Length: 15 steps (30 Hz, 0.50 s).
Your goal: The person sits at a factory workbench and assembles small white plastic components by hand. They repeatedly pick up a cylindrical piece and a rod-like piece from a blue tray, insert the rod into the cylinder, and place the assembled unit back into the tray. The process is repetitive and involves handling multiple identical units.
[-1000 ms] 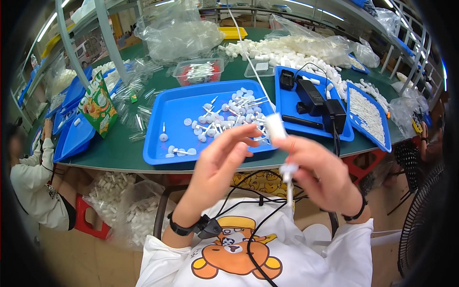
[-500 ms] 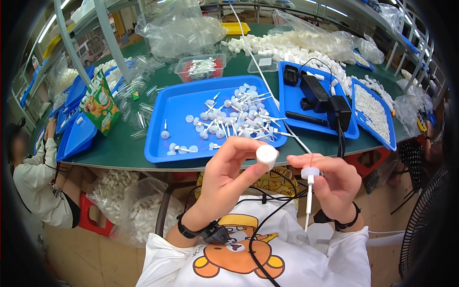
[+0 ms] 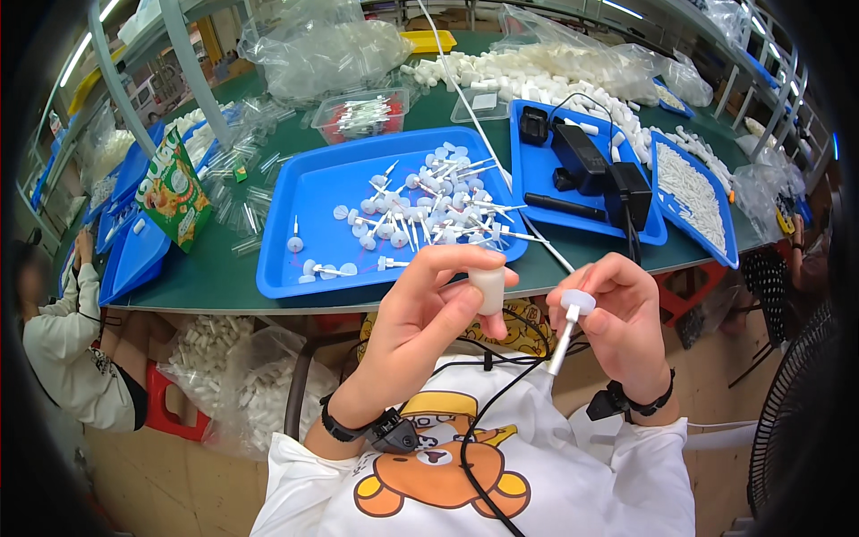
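Observation:
My left hand (image 3: 413,320) is closed on a small white plastic bottle (image 3: 486,292), gripping it between thumb and fingers with its side toward me. Just to the right, my right hand (image 3: 629,324) pinches a white disc-topped stem (image 3: 577,302) by its translucent disc. The stem slants down and to the left, apart from the bottle. Beyond both hands, on the green table (image 3: 242,302), a blue tray (image 3: 271,259) holds a pile of similar disc-and-stem pieces (image 3: 429,210).
A second blue tray (image 3: 658,234) carries black adapters (image 3: 580,159); another holds tiny white pieces (image 3: 693,192). White bottles (image 3: 528,82) lie heaped at the back. A green snack bag (image 3: 179,192) stands left. A black cable (image 3: 470,438) crosses my shirt. A co-worker (image 3: 67,349) sits at left.
The bottle has turned from end-on to side-on in my left hand. The disc-topped stem in my right hand has tilted, its lower end swinging left. The view has shifted slightly.

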Each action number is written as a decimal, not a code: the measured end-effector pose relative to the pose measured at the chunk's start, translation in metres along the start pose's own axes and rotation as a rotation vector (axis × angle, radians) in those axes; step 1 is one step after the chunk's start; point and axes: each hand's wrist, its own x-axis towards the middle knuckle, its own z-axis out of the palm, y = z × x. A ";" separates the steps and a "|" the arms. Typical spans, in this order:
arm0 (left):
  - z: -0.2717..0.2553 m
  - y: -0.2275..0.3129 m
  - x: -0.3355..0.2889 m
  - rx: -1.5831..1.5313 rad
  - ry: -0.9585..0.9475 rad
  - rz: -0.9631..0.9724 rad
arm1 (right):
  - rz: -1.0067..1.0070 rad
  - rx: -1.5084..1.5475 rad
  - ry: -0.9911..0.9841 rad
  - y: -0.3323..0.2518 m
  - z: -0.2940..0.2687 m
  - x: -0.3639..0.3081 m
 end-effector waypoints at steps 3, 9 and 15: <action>-0.001 -0.006 0.001 0.079 -0.022 0.097 | 0.049 0.140 0.007 0.002 -0.002 0.002; -0.009 -0.002 -0.001 0.101 -0.083 0.070 | 0.047 0.066 -0.215 0.000 -0.005 0.003; 0.000 0.008 -0.001 -0.082 -0.051 -0.152 | -0.313 -0.398 -0.374 -0.007 0.009 0.007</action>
